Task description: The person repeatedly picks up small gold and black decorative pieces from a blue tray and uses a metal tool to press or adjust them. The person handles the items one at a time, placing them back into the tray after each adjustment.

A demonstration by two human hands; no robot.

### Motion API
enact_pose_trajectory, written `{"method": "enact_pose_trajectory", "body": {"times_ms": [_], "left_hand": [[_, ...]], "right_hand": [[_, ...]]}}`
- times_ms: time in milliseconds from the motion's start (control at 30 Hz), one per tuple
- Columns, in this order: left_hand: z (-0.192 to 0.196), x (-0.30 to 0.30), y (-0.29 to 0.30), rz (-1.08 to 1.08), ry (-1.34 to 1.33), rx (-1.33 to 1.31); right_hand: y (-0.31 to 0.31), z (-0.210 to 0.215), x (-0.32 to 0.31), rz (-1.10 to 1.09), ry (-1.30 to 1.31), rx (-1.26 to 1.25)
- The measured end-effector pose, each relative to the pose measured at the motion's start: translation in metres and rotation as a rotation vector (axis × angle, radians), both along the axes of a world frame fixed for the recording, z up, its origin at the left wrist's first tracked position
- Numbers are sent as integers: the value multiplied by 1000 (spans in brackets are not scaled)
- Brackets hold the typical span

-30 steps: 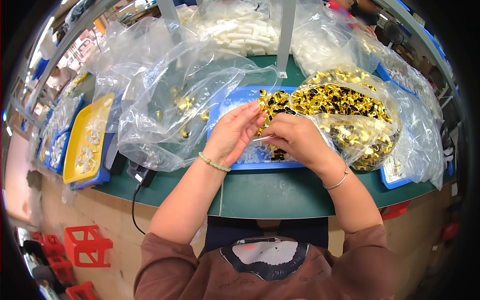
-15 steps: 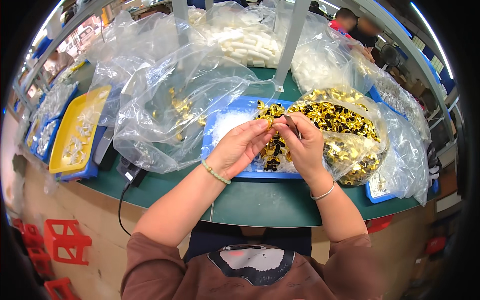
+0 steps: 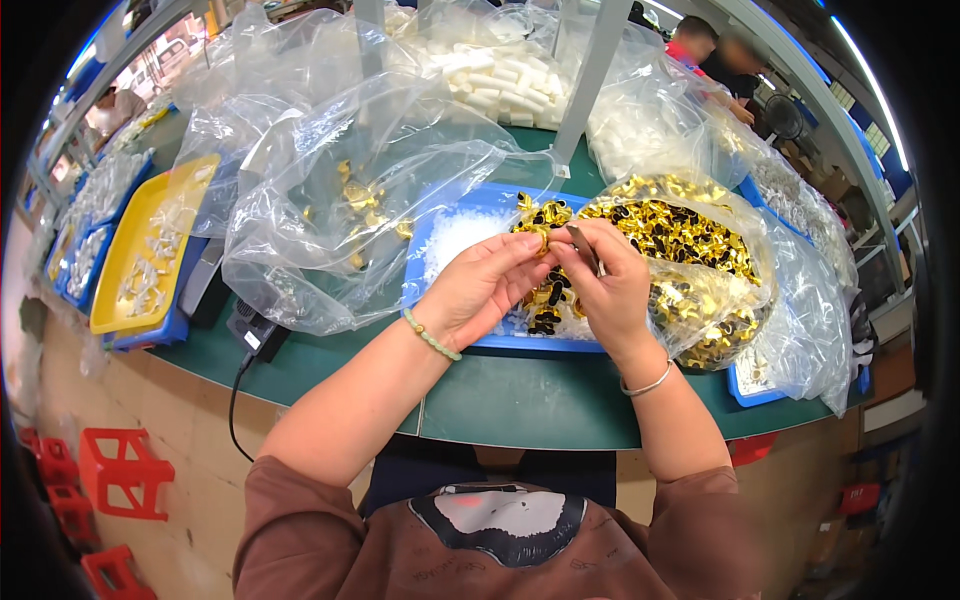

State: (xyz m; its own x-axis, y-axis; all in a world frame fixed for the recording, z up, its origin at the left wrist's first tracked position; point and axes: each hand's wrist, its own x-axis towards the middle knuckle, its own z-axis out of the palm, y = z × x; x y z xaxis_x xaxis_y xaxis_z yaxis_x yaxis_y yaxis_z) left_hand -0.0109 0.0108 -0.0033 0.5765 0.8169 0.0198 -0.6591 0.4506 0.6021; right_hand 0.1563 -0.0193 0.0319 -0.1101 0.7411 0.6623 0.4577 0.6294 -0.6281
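Between the thumb and fingers of my left hand (image 3: 478, 284) is a small shiny gold part (image 3: 543, 240). My right hand (image 3: 612, 290) is closed on a thin dark metal tool that looks like tweezers (image 3: 582, 248), and its fingertips meet the gold part too. Both hands are over a blue tray (image 3: 412, 275), which holds small white translucent pieces (image 3: 455, 242) and a heap of gold parts (image 3: 545, 213). Right of my right hand, a clear bag (image 3: 765, 290) bulges with many gold and black parts (image 3: 690, 232). The tool's tip is hidden by my fingers.
Left of the tray lies a loose clear bag (image 3: 290, 250) with a few gold parts. A yellow tray (image 3: 125, 300) and a black device with a cable (image 3: 255, 330) stand further left. White cylinders (image 3: 505, 80) are heaped behind. A grey post (image 3: 590, 85) rises beyond the tray.
The view has shifted slightly. My hands keep nearly the same pose over the tray, with the gold part still at my fingertips.
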Motion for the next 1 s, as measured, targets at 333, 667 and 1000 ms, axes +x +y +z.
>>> {"method": "enact_pose_trajectory", "body": {"times_ms": [333, 667, 1000], "left_hand": [[-1, -1, 1, 36, 48, 1], [-3, -1, 3, 80, 105, -20], [2, -1, 1, 94, 185, 39]], "right_hand": [[3, 1, 3, -51, -172, 134], [7, 0, 9, -57, -215, 168], [10, 0, 15, 38, -64, -68]]}}
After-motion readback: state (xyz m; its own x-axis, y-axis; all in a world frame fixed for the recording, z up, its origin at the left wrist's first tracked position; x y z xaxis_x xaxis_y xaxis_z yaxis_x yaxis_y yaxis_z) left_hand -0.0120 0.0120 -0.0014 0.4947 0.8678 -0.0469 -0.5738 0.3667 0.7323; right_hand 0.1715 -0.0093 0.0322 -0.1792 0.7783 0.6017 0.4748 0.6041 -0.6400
